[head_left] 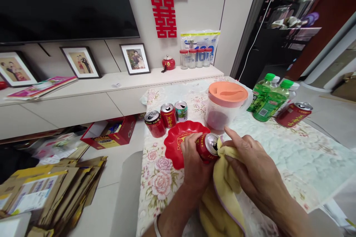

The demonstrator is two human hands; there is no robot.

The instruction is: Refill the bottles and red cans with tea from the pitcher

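My left hand (194, 159) is wrapped round a red drink can (204, 147), which is tilted so its opened top faces right. In my right hand (251, 163) a yellow cloth (229, 185) is pinched, one bunched part of it touching the can's top at the opening. The rest of the cloth hangs down toward the table's front. Partly behind my left hand lies a red scalloped plate (172, 142). Beyond the plate stand a red can with a black rim (155, 126), another red can (168, 116) and a green can (181, 112).
A clear pitcher with an orange lid (228, 94) stands behind my hands. To the right are green-capped bottles (271, 100) and a red can (294, 114). The table has a floral cloth (155, 177). Folded cardboard (63, 189) and a red box (111, 133) lie on the floor at left.
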